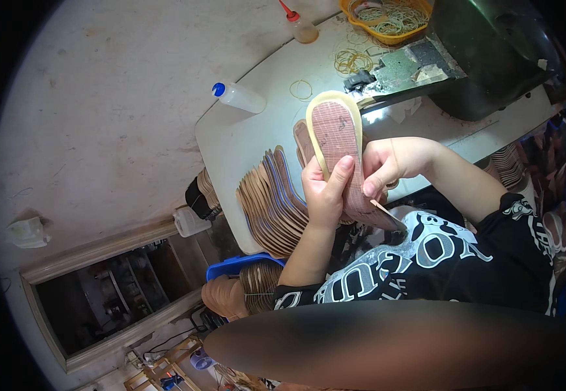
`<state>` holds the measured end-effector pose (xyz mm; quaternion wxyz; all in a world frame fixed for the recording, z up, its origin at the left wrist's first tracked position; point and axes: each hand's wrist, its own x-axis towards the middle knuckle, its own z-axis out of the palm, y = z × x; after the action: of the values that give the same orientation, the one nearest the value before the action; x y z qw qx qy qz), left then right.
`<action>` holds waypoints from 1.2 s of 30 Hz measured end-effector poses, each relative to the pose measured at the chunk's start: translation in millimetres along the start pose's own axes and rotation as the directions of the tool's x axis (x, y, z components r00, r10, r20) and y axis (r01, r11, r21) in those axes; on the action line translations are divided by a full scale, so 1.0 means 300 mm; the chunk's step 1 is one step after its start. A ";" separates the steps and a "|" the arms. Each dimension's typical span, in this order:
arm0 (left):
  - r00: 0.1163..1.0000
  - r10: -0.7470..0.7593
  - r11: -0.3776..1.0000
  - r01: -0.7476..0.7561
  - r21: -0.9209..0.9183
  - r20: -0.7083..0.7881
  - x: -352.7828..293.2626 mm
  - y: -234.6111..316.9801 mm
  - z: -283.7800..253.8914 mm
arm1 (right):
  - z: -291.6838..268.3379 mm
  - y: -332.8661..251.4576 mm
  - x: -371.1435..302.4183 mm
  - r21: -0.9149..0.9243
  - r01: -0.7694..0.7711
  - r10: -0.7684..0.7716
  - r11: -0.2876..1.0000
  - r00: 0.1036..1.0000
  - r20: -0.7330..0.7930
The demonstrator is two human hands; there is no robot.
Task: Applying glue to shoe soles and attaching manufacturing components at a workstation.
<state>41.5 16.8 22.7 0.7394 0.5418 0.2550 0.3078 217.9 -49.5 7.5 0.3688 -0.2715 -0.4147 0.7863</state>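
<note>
In front of my chest I hold up a shoe insole (337,133) with a reddish woven-looking face and a pale yellow band around its rounded end. My left hand (325,192) is closed around its left side, with the thumb lying across the face. At the opposite edge my right hand (387,168) is closed, thumb and fingers pinching the insole's border. A pale strip end (381,207) sticks out below the right fingers. Behind the held piece, another brownish insole (302,137) shows in part. The lower end of the held insole points toward my shirt.
A long row of stacked insoles (273,202) stands on the white table (221,140). Beyond are a blue-capped bottle (240,98), a red-tipped bottle (304,30), loose rubber bands (353,61) and a yellow basket (387,36). A dark green machine (491,52) stands at the right.
</note>
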 end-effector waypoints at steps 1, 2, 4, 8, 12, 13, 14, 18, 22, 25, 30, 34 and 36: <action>1.000 0.007 1.000 -0.006 0.023 -0.029 0.002 0.001 0.000 | 0.006 -0.015 -0.009 -0.015 -0.014 0.013 1.000 0.999 -0.034; 0.998 0.045 0.994 -0.040 0.105 -0.051 0.009 0.001 0.000 | 0.013 -0.031 -0.016 -0.030 -0.034 0.031 0.999 0.995 -0.093; 0.993 0.105 0.980 -0.093 0.176 -0.061 0.023 0.008 0.003 | 0.033 -0.058 -0.028 -0.164 -0.019 -0.014 0.986 0.981 -0.194; 0.989 0.140 0.953 -0.122 0.279 -0.044 0.063 0.033 0.016 | 0.058 -0.089 -0.035 -0.421 -0.036 -0.131 0.906 0.924 -0.360; 0.991 0.004 0.997 0.007 0.081 -0.134 0.143 0.058 0.010 | 0.065 -0.063 -0.009 -0.341 0.070 -0.237 0.938 0.846 -0.478; 0.985 0.043 0.999 -0.040 0.021 -0.165 0.174 0.063 -0.001 | 0.066 -0.053 -0.019 -0.273 0.153 -0.253 0.950 0.889 -0.381; 0.986 0.078 0.996 -0.082 -0.023 -0.146 0.209 0.067 -0.018 | 0.074 -0.033 -0.009 -0.212 0.161 -0.239 0.964 0.878 -0.416; 0.983 0.156 0.854 -0.084 0.513 -0.099 0.336 0.025 -0.046 | 0.069 0.005 -0.014 -0.150 0.210 -0.257 0.966 0.831 -0.494; 0.966 0.241 0.676 -0.096 0.730 -0.096 0.381 -0.025 -0.022 | 0.059 0.013 -0.056 -0.066 0.258 -0.240 0.964 0.734 -0.635; 0.961 0.253 0.678 -0.094 0.729 -0.112 0.402 -0.030 0.002 | 0.055 0.027 -0.076 -0.022 0.274 -0.211 0.962 0.683 -0.700; 0.967 0.163 0.689 0.032 0.724 -0.197 0.443 -0.033 0.022 | 0.038 0.050 -0.080 0.035 0.290 -0.177 0.956 0.671 -0.720; 0.970 0.054 0.711 0.130 0.691 -0.237 0.476 -0.037 -0.001 | 0.050 0.045 -0.072 0.215 0.167 0.002 0.962 0.786 -0.619; 0.977 -0.056 0.739 0.178 0.650 -0.205 0.506 -0.031 -0.031 | 0.065 0.039 -0.055 0.266 0.249 -0.038 0.931 0.791 -0.610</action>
<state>139.8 131.9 4.6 0.4913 0.7235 0.4440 0.1950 209.0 -76.1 9.5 0.5799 -0.4054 -0.1586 0.6886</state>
